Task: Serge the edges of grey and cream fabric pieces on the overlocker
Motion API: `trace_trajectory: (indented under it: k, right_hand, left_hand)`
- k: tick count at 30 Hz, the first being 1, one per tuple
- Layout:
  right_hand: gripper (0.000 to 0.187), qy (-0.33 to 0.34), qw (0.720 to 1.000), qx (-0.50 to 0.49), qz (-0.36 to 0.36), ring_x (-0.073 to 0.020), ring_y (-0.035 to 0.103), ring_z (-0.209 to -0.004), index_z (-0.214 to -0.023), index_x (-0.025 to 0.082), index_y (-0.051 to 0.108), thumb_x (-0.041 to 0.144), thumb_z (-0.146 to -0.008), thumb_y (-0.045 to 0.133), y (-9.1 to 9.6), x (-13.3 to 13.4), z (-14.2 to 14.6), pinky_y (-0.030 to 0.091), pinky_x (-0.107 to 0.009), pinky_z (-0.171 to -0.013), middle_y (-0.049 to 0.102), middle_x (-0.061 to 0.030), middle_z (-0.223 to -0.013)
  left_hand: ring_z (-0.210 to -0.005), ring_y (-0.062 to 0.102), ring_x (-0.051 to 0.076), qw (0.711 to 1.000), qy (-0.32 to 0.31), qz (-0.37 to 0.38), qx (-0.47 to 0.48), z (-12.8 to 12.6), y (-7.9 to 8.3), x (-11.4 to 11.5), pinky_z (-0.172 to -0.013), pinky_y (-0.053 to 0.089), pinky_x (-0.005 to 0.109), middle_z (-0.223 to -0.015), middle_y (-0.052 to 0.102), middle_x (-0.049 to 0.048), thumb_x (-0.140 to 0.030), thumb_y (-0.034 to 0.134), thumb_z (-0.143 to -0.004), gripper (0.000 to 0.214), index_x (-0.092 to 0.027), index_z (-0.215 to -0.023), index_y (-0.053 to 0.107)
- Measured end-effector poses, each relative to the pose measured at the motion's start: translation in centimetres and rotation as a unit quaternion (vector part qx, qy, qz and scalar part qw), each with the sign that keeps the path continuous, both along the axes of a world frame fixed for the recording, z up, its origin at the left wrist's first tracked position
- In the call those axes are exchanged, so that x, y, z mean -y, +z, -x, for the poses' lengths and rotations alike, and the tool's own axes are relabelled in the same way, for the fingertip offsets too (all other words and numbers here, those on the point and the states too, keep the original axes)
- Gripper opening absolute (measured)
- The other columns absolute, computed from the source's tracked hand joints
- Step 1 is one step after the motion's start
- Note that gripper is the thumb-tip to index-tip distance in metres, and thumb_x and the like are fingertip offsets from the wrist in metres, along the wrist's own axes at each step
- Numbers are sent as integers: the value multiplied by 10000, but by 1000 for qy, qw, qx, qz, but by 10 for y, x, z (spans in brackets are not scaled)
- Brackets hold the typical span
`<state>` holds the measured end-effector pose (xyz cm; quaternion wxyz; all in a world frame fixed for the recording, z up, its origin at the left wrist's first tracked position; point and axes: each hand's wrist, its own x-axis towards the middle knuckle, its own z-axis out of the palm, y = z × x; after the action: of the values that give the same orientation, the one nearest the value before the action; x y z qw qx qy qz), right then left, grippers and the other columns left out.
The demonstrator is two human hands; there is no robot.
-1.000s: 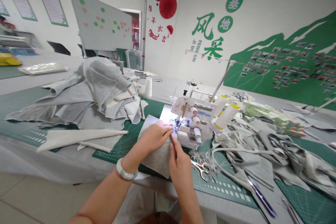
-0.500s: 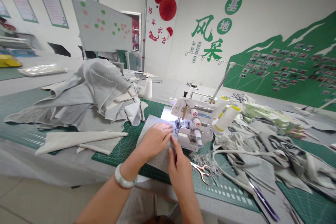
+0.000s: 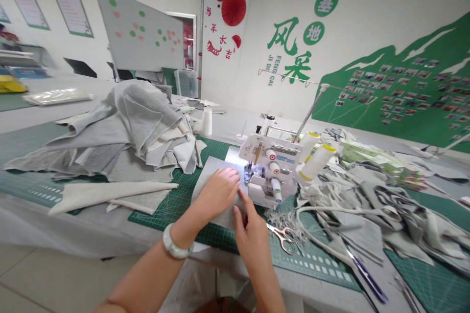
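A flat piece of grey fabric [image 3: 205,181] lies on the green cutting mat [image 3: 165,220], its right side under the needle area of a white overlock sewing machine [image 3: 271,166]. My left hand [image 3: 220,190] rests on top of the fabric, fingers stretched forward close to the presser foot. A pale bangle [image 3: 176,243] circles that wrist. At the fabric's right edge, my right hand [image 3: 253,230] has its thumb and index finger on the cloth, the other fingers curled. The machine's lamp lights the stitching area, and my left fingers partly cover the cloth there.
Left of the machine is a heap of grey fabric pieces [image 3: 135,122], with a thread cone [image 3: 206,122] beside it. Scissors [image 3: 282,237] and thread trimmings [image 3: 290,222] lie at the right, near crumpled fabric [image 3: 367,205] and purple-handled snips [image 3: 367,274].
The grey fabric has slid slightly forward along the machine, its near edge now farther from me. Both hands have moved slightly with it. The whole view has shifted a little.
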<state>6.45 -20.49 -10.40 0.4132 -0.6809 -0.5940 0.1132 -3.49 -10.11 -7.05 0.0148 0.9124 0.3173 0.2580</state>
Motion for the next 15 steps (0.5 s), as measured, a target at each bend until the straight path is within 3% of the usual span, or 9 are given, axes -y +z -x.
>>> trace_trajectory:
  k: [9, 15]
  right_hand:
    - [437, 13, 1000, -9, -16, -208, 663, -1003, -1344, 177, 502, 277, -934, 392, -1, -2, -3, 496, -303, -857, 637, -95, -1238]
    - [448, 9, 1000, -10, -4, -204, 689, -891, -1359, 180, 487, 301, -939, 387, 1, 1, -2, 511, -290, -764, 680, -96, -1157]
  left_hand:
    - [-1222, 513, 213, 1000, 14, 13, -14, -1, -7, 1, -1081, 342, 407, -1285, 590, 110, -187, 371, -949, 329, -109, -1194, 578]
    - [-1263, 483, 208, 999, 25, 26, -34, -2, -5, -4, -1089, 322, 436, -1320, 566, 100, -221, 345, -963, 341, -152, -1209, 571]
